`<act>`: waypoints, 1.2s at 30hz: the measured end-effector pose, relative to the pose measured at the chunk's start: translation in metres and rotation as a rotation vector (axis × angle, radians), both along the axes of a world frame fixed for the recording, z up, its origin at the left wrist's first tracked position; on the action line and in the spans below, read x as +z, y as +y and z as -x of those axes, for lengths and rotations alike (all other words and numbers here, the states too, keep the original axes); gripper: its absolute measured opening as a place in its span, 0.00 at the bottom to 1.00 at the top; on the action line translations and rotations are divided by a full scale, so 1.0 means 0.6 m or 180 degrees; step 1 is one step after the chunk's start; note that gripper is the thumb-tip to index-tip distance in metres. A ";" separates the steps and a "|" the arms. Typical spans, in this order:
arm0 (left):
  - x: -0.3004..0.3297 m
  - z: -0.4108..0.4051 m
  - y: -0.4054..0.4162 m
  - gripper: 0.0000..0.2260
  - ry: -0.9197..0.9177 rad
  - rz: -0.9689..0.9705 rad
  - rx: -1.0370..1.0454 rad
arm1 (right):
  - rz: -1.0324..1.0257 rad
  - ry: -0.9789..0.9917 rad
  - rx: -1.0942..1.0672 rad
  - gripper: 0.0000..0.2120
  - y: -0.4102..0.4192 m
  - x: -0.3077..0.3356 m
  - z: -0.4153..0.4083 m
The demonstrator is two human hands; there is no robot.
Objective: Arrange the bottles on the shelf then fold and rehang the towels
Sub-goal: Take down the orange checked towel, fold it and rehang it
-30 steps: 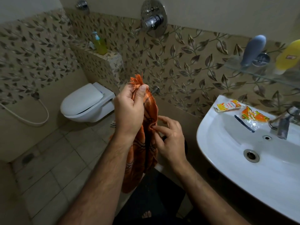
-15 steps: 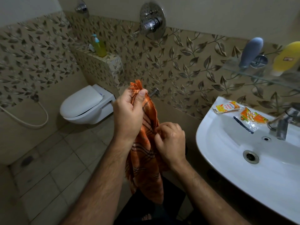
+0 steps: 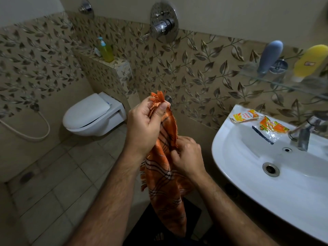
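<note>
Right hand (image 3: 188, 157) clenched on mid-edge of orange checked towel (image 3: 163, 176), which hangs between both hands before the sink (image 3: 230, 157). Left hand (image 3: 143, 128) pinches its fringed top corner. Beyond, grey bottle (image 3: 270, 56) and yellow bottle (image 3: 310, 62) stand on the glass shelf (image 3: 284, 82).

The walls (image 3: 204, 71) have brown tiles with a leaf pattern low down and plain cream paint higher up. The floor (image 3: 58, 183) has pale square tiles. A white toilet (image 3: 92, 115) with its lid shut hangs on the wall at the back. A white hose (image 3: 32, 132) loops on the wall to its left. A white sink (image 3: 262, 189) with a silver tap (image 3: 304, 134) sits on the right. A round silver shower knob (image 3: 164, 21) is high on the wall. The light is dim.
</note>
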State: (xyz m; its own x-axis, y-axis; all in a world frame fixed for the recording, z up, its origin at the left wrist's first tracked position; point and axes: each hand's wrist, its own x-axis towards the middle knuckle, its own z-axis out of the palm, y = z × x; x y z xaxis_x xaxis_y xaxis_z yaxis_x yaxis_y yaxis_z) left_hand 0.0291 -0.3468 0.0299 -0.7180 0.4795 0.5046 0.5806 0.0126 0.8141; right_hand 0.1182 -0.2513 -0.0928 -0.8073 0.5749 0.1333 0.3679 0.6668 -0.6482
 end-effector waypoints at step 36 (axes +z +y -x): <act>-0.073 0.130 -0.078 0.11 0.0048 0.0663 0.1336 | 0.2093 0.0436 -0.0715 0.04 0.042 0.073 -0.067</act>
State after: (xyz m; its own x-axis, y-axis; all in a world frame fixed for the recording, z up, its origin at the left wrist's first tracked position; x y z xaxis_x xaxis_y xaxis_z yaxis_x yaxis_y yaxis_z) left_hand -0.0489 -0.3939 -0.0140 -0.8648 0.2415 0.4403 0.5022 0.4112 0.7607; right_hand 0.1584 -0.2263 -0.0487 -0.6605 0.7217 -0.2068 0.3368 0.0387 -0.9408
